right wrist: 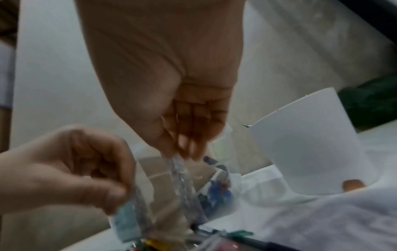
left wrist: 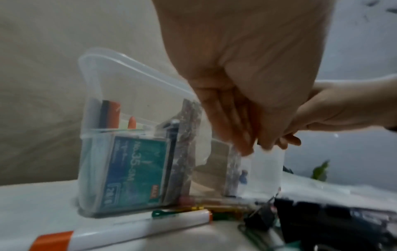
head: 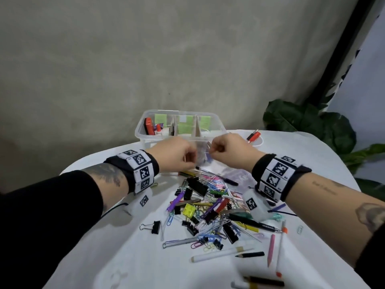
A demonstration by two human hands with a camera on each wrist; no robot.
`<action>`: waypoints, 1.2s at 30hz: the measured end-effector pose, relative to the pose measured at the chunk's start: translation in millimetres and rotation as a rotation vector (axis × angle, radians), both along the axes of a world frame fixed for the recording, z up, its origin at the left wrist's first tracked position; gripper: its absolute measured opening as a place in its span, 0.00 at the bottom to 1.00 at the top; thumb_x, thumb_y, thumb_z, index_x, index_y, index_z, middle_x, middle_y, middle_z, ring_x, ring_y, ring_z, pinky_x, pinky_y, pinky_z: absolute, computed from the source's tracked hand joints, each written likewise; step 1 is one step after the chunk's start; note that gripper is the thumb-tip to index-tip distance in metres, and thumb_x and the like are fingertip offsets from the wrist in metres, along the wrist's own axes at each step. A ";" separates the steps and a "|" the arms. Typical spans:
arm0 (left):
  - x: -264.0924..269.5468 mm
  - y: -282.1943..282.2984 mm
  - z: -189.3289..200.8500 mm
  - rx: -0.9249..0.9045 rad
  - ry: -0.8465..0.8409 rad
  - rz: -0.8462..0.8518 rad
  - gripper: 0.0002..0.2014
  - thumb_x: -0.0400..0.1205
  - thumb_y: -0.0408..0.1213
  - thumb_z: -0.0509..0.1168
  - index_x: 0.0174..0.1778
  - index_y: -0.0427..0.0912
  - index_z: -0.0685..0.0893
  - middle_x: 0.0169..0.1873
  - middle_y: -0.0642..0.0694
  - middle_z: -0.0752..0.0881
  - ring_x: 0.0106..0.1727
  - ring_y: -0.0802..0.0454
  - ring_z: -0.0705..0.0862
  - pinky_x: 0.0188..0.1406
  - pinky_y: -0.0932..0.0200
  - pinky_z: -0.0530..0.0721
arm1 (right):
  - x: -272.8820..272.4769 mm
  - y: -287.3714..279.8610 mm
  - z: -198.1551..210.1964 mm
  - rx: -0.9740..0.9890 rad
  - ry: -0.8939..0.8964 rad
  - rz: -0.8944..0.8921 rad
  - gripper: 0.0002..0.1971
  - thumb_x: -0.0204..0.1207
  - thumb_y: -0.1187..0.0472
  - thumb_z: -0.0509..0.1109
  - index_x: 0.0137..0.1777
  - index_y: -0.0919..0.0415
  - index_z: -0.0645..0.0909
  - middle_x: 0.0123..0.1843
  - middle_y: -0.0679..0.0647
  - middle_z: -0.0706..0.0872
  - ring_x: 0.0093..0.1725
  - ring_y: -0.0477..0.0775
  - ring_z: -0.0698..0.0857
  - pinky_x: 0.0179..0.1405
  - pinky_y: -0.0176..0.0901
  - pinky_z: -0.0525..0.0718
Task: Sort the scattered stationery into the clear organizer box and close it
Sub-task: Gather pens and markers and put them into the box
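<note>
Between the two raised hands, just in front of the near wall of the clear plastic organizer box, a small clear plastic bag is hanging. The left hand is pinching one side of its mouth and the right hand is pinching the other, fingers curled on the film, probably so the mouth is being pulled apart or sealed; which of the two I cannot tell. Holding it up off the worktop is likely keeping its contents from spilling. Small blue and red bits, perhaps pins, are showing through the film near the bottom, though blur is hiding detail.

The box is standing open at the far side of the worktop, no lid showing. Its dividers are making compartments: the left one is already holding a red stapler and a teal box of staples, and green paper is showing behind the others.

Nearer, a scattered pile of black binder clips, coloured paper clips, pens and pencils is covering the white worktop, so most sorting is still waiting. Right of the box a white cup is standing, and further right dark green leaves are showing.
</note>
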State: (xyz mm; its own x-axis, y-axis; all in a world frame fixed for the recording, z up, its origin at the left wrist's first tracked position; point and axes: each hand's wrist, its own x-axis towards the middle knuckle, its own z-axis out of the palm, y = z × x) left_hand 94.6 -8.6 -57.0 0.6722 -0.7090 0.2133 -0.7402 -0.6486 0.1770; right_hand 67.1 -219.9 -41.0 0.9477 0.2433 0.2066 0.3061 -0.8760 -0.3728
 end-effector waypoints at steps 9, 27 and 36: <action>13.5 -22.9 -21.5 0.500 0.024 0.167 0.09 0.77 0.31 0.64 0.40 0.52 0.78 0.39 0.50 0.81 0.38 0.48 0.81 0.46 0.52 0.88 | 15.8 -5.1 -32.9 -0.506 0.323 -0.108 0.08 0.76 0.60 0.73 0.52 0.61 0.90 0.51 0.56 0.91 0.51 0.58 0.88 0.53 0.46 0.87; 3.8 -40.8 -25.1 0.418 0.053 0.239 0.13 0.82 0.48 0.65 0.42 0.42 0.86 0.37 0.48 0.87 0.33 0.50 0.83 0.34 0.55 0.85 | 7.0 -13.5 -18.7 -0.083 0.343 -0.276 0.07 0.75 0.64 0.66 0.36 0.57 0.75 0.33 0.51 0.77 0.34 0.52 0.76 0.29 0.38 0.72; -18.0 -47.3 9.7 -0.039 0.380 0.261 0.11 0.79 0.45 0.64 0.35 0.44 0.82 0.28 0.46 0.80 0.29 0.51 0.76 0.30 0.60 0.74 | -32.0 -5.2 -15.0 0.806 0.634 -0.438 0.22 0.80 0.40 0.68 0.45 0.62 0.76 0.24 0.52 0.65 0.21 0.50 0.63 0.23 0.38 0.64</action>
State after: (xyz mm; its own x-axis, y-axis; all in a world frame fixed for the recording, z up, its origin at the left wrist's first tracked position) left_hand 76.6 -55.9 -47.3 0.8626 -0.5024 -0.0599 -0.4313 -0.7920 0.4321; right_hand 35.1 -225.1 -56.0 0.9089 -0.1248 -0.3980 -0.4170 -0.2927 -0.8605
